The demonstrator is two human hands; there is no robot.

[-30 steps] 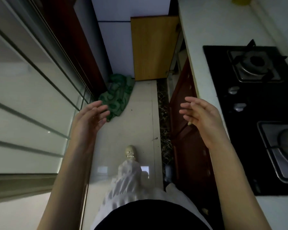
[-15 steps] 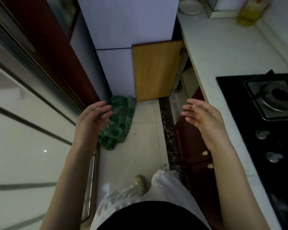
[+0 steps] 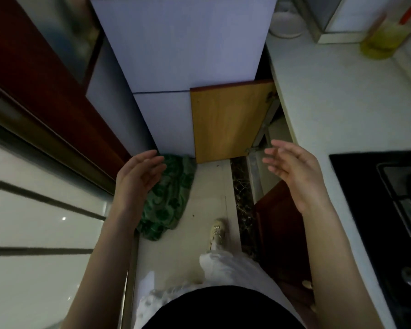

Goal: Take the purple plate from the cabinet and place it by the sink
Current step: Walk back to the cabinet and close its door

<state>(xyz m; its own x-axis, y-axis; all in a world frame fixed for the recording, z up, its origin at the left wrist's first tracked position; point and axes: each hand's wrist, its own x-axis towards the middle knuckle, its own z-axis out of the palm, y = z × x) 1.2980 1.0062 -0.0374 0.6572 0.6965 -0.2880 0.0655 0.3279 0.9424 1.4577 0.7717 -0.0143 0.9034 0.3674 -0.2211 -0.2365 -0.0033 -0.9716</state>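
Purple plate: not visible in this view; the cabinet [image 3: 259, 172] beneath the counter's left edge stands with its one door [image 3: 226, 122] swung wide, its interior too dark to read. Left hand [image 3: 138, 179] raised in front of the body, palm turned inward, fingers loosely extended, grasping nothing; right hand [image 3: 292, 172] mirrors it, palm inward, fingers spread and slack, empty, held just before the cabinet opening. Two bare forearms, two hands. One green patterned cloth [image 3: 169, 198] crumpled on the floor below the left hand; one shoe [image 3: 216, 233] on the floor. On the counter [image 3: 330, 96]: one yellow bottle [image 3: 382, 39] near the far edge; one white dish [image 3: 286, 24] at the far left corner; one black hob [image 3: 377, 222] along the right edge.
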